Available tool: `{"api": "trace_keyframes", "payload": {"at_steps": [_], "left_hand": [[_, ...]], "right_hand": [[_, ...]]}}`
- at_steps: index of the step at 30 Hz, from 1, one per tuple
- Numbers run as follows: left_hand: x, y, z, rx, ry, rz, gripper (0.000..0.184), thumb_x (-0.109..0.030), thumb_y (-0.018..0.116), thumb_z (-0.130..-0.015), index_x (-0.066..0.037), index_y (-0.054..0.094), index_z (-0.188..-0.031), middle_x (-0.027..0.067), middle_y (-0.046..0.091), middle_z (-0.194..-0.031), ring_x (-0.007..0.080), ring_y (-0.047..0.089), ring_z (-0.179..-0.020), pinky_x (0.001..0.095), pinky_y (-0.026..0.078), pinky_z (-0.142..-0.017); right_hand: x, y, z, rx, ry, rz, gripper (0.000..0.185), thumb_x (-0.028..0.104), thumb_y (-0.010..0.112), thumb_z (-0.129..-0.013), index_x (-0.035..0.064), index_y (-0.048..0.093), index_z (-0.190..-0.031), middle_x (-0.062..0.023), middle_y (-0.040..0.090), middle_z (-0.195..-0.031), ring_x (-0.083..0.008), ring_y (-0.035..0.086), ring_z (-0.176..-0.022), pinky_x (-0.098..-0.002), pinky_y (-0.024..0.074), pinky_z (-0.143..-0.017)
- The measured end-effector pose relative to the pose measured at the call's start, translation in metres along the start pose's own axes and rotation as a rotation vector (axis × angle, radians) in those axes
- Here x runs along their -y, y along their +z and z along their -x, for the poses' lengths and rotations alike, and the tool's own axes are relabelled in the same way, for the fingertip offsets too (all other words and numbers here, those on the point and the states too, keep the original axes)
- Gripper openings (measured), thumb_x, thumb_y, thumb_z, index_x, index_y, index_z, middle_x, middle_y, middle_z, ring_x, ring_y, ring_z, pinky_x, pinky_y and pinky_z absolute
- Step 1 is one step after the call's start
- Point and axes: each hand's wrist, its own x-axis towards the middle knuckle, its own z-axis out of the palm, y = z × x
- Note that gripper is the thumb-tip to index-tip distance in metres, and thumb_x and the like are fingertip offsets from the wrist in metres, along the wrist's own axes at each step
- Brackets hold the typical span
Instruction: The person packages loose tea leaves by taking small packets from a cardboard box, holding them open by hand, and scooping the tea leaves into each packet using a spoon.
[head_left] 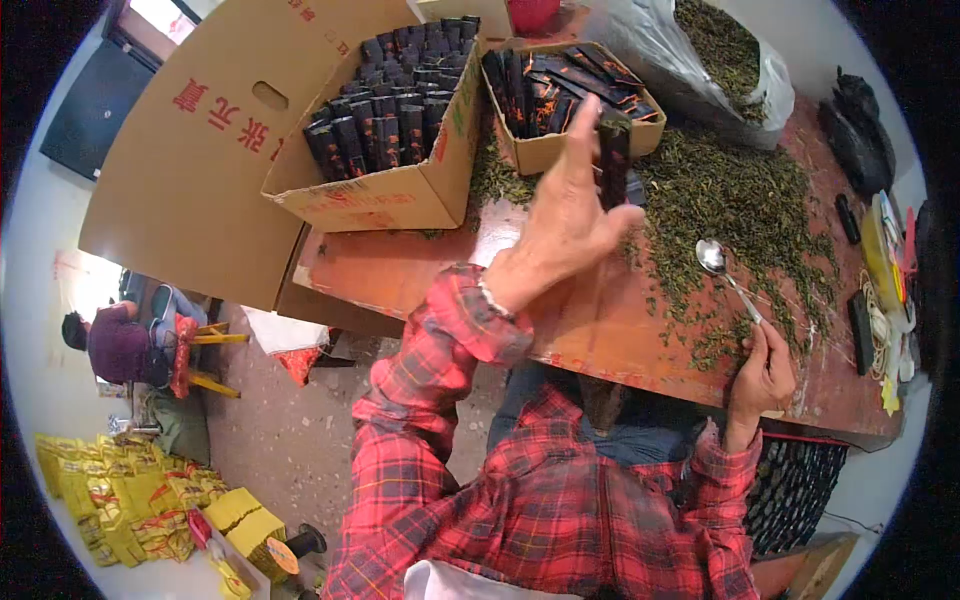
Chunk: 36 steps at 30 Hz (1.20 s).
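Observation:
My left hand reaches over the table beside the box of packets, slightly blurred. An upright narrow black packet is between its raised index finger and its thumb; the other fingers are hidden. Dark leaves seem to show at the packet's top. At the table's near right side, my right hand grips the handle of a metal spoon. The spoon's bowl rests over the edge of a spread heap of dried leaves and looks bare.
A cardboard box holds rows of black packets; a smaller box holds flat ones. Behind the heap stands a plastic bag of leaves. Stationery lies in a yellow tray. Yellow packets and a seated person are at left.

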Motion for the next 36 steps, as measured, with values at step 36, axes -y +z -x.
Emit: {"api": "trace_keyframes", "payload": {"at_steps": [36], "left_hand": [[0.045,-0.196,-0.043,0.039,-0.383,-0.734,0.070,-0.039,0.087,-0.089,0.000,0.050,-0.134,0.0295,0.075,-0.106,0.0433,0.075,-0.100,0.0487,0.057,-0.089]], "right_hand": [[0.007,0.002,-0.004,0.031,0.006,-0.089,0.011,-0.002,0.075,-0.097,0.0009,0.080,-0.107,-0.0097,0.079,-0.088,-0.0137,0.073,-0.067,-0.0272,0.0543,-0.061]]}}
